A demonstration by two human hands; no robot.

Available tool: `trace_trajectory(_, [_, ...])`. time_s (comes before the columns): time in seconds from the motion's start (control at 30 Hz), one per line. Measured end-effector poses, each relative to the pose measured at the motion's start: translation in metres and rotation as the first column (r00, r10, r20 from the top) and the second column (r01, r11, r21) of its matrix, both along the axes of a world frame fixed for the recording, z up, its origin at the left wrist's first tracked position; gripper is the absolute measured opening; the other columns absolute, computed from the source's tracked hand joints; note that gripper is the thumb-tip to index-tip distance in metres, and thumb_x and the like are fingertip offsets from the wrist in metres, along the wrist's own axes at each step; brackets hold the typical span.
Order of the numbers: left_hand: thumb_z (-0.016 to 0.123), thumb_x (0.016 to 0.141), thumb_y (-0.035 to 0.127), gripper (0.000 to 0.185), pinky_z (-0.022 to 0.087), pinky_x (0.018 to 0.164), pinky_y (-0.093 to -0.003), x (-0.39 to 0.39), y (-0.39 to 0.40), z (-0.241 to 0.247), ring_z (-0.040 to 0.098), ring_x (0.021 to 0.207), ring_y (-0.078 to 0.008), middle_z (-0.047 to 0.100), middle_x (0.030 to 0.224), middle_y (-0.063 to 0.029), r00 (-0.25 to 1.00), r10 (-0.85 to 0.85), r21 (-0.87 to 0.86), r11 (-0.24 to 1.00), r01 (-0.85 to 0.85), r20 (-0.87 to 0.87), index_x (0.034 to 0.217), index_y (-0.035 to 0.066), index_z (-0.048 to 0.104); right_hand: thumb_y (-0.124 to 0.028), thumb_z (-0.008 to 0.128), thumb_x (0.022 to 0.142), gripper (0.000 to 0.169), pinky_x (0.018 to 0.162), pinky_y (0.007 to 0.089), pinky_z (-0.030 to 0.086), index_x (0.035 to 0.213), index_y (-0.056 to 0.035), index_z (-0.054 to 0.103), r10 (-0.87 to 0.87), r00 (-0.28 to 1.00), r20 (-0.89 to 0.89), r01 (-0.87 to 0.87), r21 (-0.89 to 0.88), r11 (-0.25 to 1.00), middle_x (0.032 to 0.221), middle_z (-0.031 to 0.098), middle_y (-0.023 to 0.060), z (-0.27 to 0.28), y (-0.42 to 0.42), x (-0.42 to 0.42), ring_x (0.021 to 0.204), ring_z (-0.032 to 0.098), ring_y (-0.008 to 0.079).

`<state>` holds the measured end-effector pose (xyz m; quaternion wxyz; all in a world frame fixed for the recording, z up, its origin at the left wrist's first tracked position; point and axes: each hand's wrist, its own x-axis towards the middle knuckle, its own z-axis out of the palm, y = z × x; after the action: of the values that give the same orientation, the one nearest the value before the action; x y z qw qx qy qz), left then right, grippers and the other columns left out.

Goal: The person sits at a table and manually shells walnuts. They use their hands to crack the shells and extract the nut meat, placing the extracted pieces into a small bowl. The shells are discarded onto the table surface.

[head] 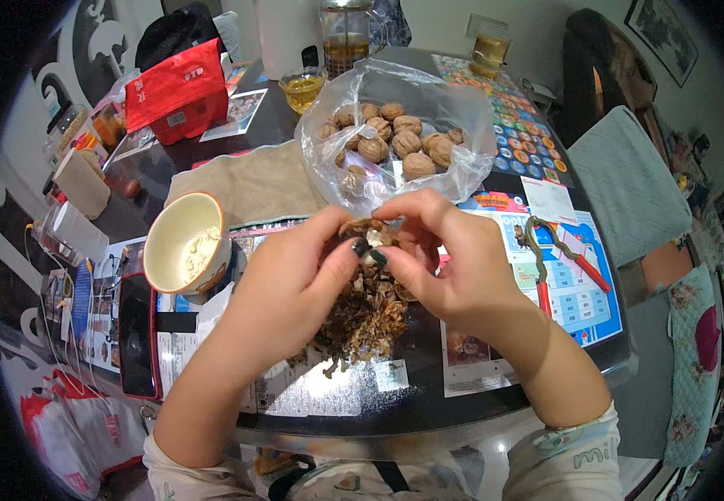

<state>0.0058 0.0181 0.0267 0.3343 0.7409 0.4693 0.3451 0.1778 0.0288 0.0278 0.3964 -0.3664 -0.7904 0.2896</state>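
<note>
Between them, my left hand (299, 275) and my right hand (455, 257) hold a cracked walnut (371, 233), thumbs pressed close together at its near side. Pale kernel shows inside the brown shell. Just below my fingers, a heap of broken walnut shells (368, 319) lies on the dark table. To the left stands a cream bowl (164, 250) with an orange rim, and pale kernel pieces (202, 253) rest inside it. Beyond my hands, an open clear plastic bag (474, 125) holds several whole walnuts (407, 144).
A plier-type nutcracker with red handles (543, 250) lies on printed sheets at right. A phone (138, 335) lies at left, near cables. Behind are a tan cloth (249, 185), a red bag (177, 94), a glass cup of tea (303, 91) and a French press (344, 47).
</note>
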Motion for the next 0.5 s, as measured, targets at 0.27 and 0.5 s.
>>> trace_trajectory(0.27, [0.042,0.081,0.013,0.028,0.040,0.059,-0.0286,0.004,-0.007,-0.027,0.053,0.065,-0.0214,0.053,0.072,-0.0119,0.974,-0.040,-0.194,0.977,0.085,0.223,0.106,0.000,0.040,-0.005,0.050,0.077,0.011,0.055,0.0224,0.043,0.086,0.0019,0.052,-0.055,0.998,0.042,0.044,0.216,0.975,0.072,0.057,0.0105,-0.030,0.006,-0.006,0.062,0.057,0.0144])
trace_trajectory(0.5, [0.035,0.085,0.011,0.022,0.038,0.058,-0.0214,0.003,-0.010,-0.022,0.044,0.065,-0.0082,0.047,0.076,-0.0034,0.907,-0.033,-0.345,0.918,0.193,0.421,0.105,0.001,0.040,-0.009,0.046,0.082,0.013,0.052,0.0194,0.039,0.087,0.0023,0.052,-0.069,0.988,-0.136,0.062,-0.058,0.996,0.072,0.055,0.0047,-0.038,-0.001,-0.011,0.060,0.048,0.0057])
